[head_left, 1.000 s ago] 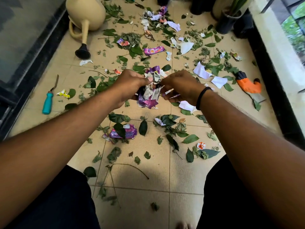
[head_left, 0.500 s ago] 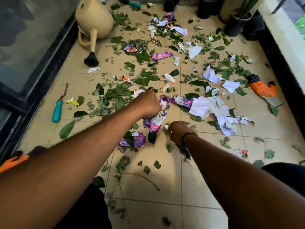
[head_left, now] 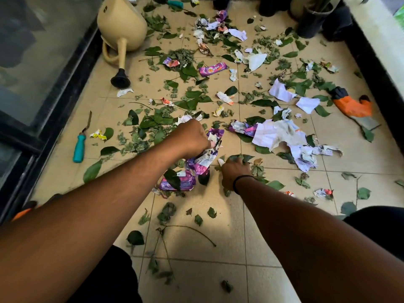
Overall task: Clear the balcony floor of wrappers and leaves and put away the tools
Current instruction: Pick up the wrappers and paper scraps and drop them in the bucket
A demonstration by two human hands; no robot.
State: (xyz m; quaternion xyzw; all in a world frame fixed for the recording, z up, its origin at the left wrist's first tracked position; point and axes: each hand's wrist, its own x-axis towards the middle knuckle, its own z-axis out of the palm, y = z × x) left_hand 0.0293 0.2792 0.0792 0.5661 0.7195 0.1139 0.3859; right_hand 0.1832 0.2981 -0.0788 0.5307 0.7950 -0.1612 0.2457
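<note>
A person crouches over a tiled balcony floor [head_left: 196, 243] strewn with green leaves and torn wrappers, both bare arms stretched forward. The left hand [head_left: 191, 137] is closed in a fist around a bunch of crumpled purple-and-white wrappers [head_left: 204, 159], which hangs from the grip down toward the tiles. Just below it, another purple wrapper [head_left: 178, 182] lies flat under a dark leaf. The right hand [head_left: 235, 172], a black band at its wrist, presses knuckles-up on a cluster of leaves [head_left: 240, 158] beside the bunch; its fingers curl down into the litter, and whether they have closed on anything cannot be told. A heap of white paper scraps [head_left: 282, 136] sits to the right of the hands. Farther back, a pink snack wrapper [head_left: 213, 69] lies among scattered leaves. A cream watering can [head_left: 121, 27] stands at the far left, its black-tipped spout reaching down to the floor. A teal-handled garden tool [head_left: 79, 145] lies near the dark door frame on the left, and an orange-and-black glove [head_left: 352, 104] rests near the right wall. Dark plant pots [head_left: 314, 20] stand along the far edge.
</note>
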